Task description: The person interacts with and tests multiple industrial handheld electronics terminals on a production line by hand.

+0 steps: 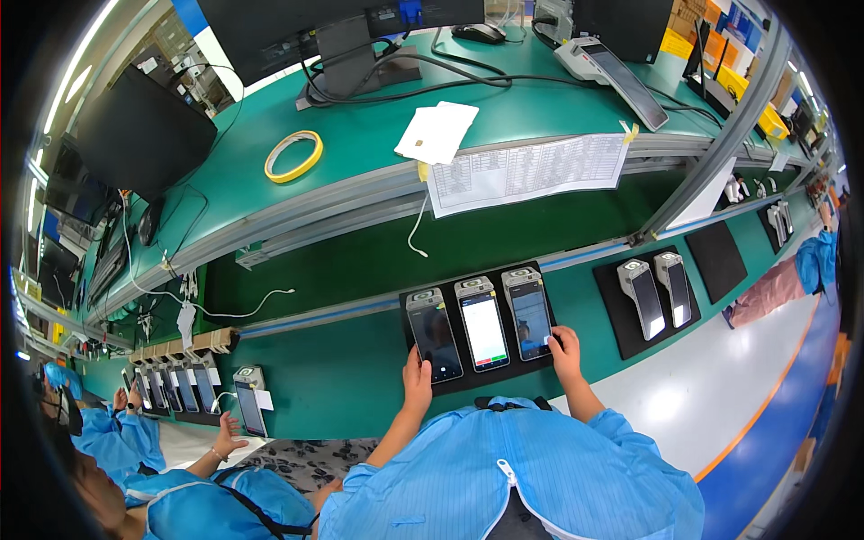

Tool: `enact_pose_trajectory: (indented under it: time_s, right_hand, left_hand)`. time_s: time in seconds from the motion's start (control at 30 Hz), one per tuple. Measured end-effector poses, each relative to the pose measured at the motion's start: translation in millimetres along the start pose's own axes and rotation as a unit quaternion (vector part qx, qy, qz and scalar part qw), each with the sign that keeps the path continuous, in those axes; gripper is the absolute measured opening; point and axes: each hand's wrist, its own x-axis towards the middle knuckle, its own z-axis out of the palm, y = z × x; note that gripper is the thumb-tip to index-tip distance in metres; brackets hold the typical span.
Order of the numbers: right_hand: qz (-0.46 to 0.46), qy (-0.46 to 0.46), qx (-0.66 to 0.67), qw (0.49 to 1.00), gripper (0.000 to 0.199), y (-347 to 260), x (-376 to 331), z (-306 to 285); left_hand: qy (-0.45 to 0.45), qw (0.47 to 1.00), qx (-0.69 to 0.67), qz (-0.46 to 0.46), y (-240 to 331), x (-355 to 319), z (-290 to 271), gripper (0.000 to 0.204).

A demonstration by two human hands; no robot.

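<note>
Three handheld payment terminals lie side by side on a black mat (468,390) in front of me. The left terminal (436,337) has a dark screen. My left hand (417,382) is closed at its lower left edge. In the middle, the terminal (484,328) shows a bright white screen with a red and green strip at the bottom; neither hand touches it. At the right terminal (527,315), whose screen is dim, my right hand (565,353) grips the lower right edge, thumb by the screen. The undersides of both gripped terminals are hidden.
Two more terminals (646,301) rest on a mat to the right, beside a bare black mat (716,261). A co-worker's hand (229,436) is near a terminal (250,403) at left. The upper shelf (360,148) holds yellow tape (294,157), white cards (437,131) and monitors.
</note>
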Motion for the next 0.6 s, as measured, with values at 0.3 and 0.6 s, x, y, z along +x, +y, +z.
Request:
enact_pose_trajectory:
  time_s: [0.3,0.6]
  right_hand:
    - [-0.002,0.0,0.005,1.0,0.023,-1.8,0.2,-1.4]
    - [-0.013,0.007,-0.01,1.0,0.021,-0.6,-0.3,-1.6]
  left_hand:
    - [0.008,1.0,0.008,0.003,-1.6,-2.6,-0.7,0.048]
    - [0.0,1.0,-0.013,0.009,-3.7,-1.9,-1.6,0.047]
